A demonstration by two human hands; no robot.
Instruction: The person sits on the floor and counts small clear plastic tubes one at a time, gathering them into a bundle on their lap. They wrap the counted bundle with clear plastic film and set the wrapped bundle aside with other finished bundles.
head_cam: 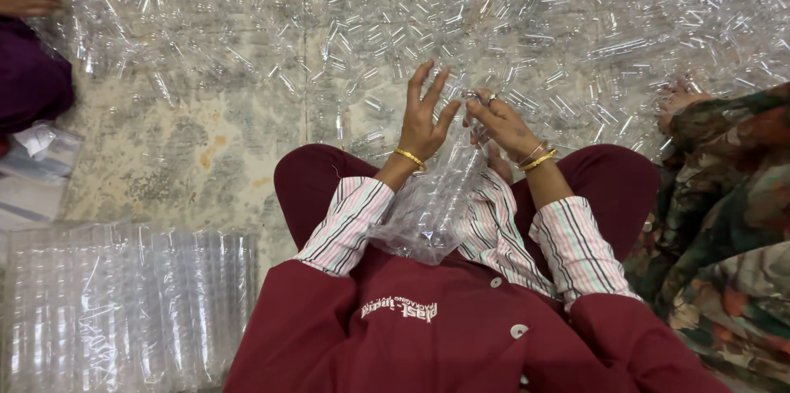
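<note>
I sit cross-legged on the floor in a maroon apron and striped sleeves. A clear plastic bag point(428, 208) holding small clear bottles rests in my lap. My left hand point(424, 117) is at the bag's mouth, fingers spread upward, the palm against the plastic. My right hand point(500, 123) pinches a small clear bottle point(471, 97) just above the bag's opening. Both wrists carry gold bangles. A wide heap of loose clear bottles point(510, 23) covers the floor in front of me.
Packed bags of clear bottles point(123, 302) lie at my lower left. A person in purple point(29, 72) sits at the far left, a hand on the heap. Another person in patterned cloth point(724, 195) sits at my right. Bare mottled stone floor point(181, 154) shows between.
</note>
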